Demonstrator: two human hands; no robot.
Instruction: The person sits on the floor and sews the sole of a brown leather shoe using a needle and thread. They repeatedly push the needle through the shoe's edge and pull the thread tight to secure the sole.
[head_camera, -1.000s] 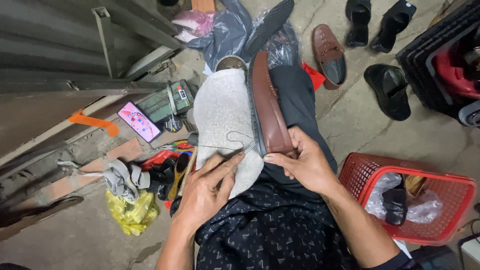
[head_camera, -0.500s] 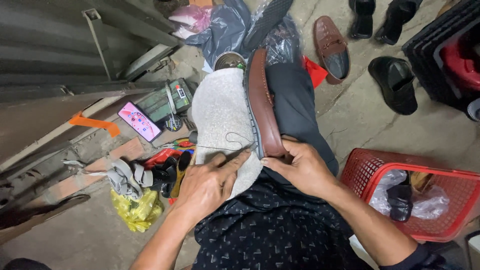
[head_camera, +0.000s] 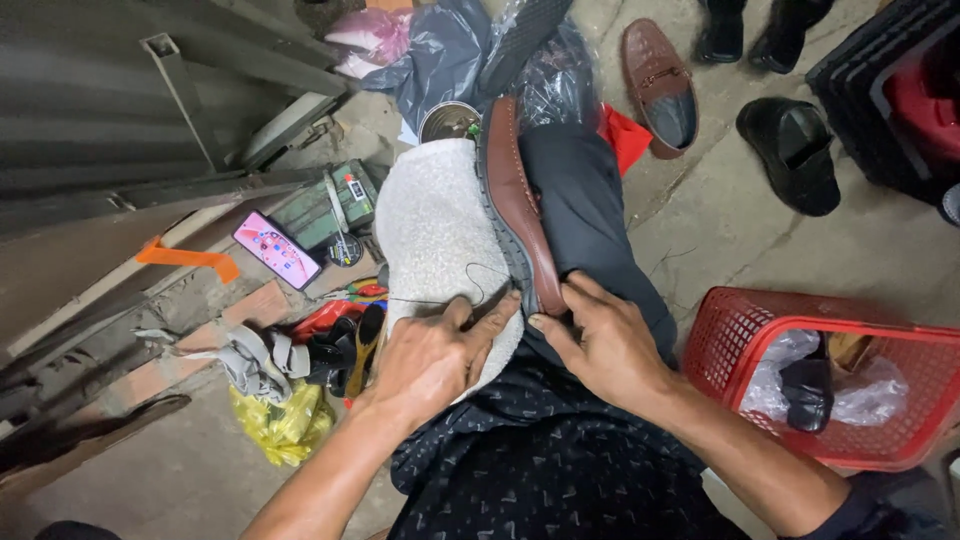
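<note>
Head view looked down on a person seated on the floor with a brown loafer (head_camera: 520, 215) lying on its side along the lap, sole edge turned toward a pale fleecy cloth (head_camera: 435, 235) spread over the left thigh. The left hand (head_camera: 435, 355) rested on the near edge of that cloth with its fingers closed around something thin at the shoe's heel end; whether that was a needle or an awl could not be told, though a dark thread (head_camera: 470, 285) looped from there across the cloth. The right hand (head_camera: 600, 345) clamped the heel of the loafer, thumb and fingers pressed against the leather beside the sole seam. A phone (head_camera: 277, 249) lay on the floor to the left, a red basket (head_camera: 740, 345) stood to the right, and a second brown loafer (head_camera: 660, 85) sat further off. The likely trouble, as it seemed, was the closeness of the two hands: a slip of the pointed tool through the sole edge could reach the right fingertips. The loose thread loop could also snag in the fleece and tangle.
</note>
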